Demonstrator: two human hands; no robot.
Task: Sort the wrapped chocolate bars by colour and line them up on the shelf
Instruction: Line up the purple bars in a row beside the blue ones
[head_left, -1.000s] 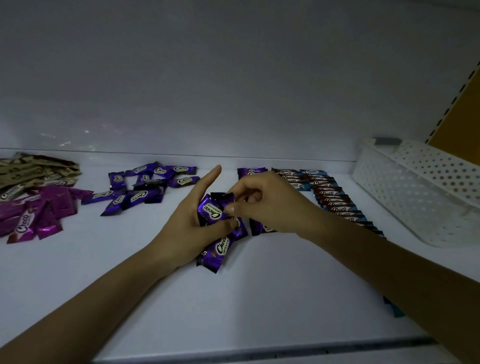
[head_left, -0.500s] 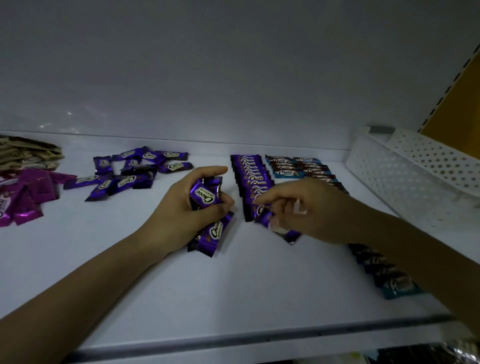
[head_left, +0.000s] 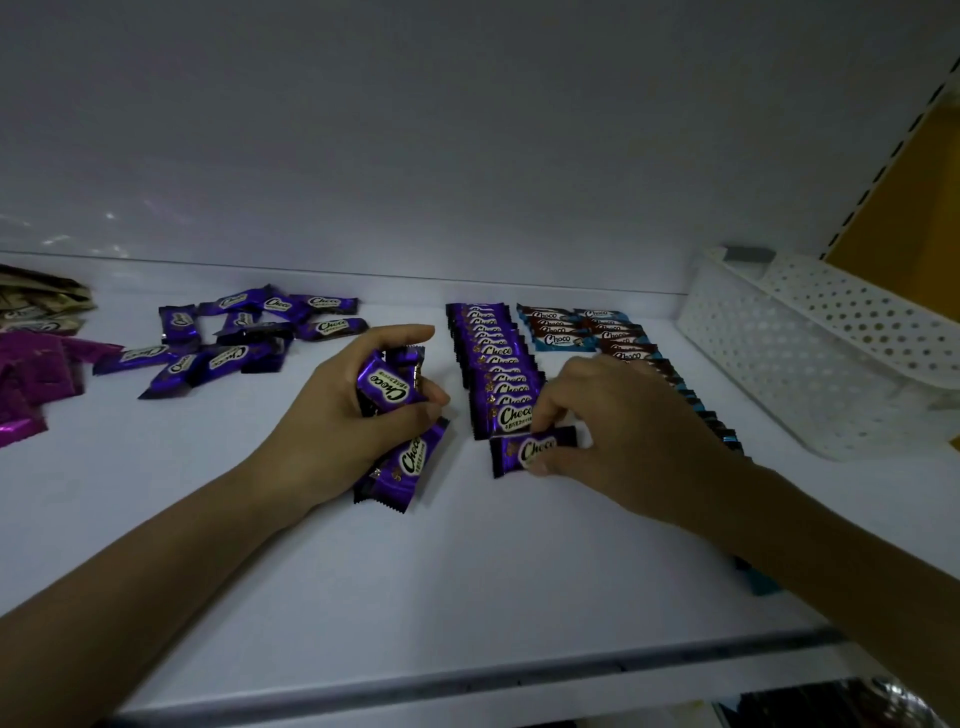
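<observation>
One purple bar (head_left: 524, 452) is pinched at its right end by R hand (head_left: 623, 431) fingers (head_left: 543, 415). It lies flat on the shelf (head_left: 467, 561), just in front of the purple row (head_left: 498, 374). L hand (head_left: 337, 421) grips several spare bars (head_left: 389, 389), lowest touching the shelf. Risks, imo: pushing the bar in crooked knocks the row's front bars askew; L grip looks loose, so spares may slip.

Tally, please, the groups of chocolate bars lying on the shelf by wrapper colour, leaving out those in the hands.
Purple groups: 2, the loose pile and the lined row
Blue-and-brown row: 1
Magenta pile: 1
Beige pile: 1
Total: 5
</observation>
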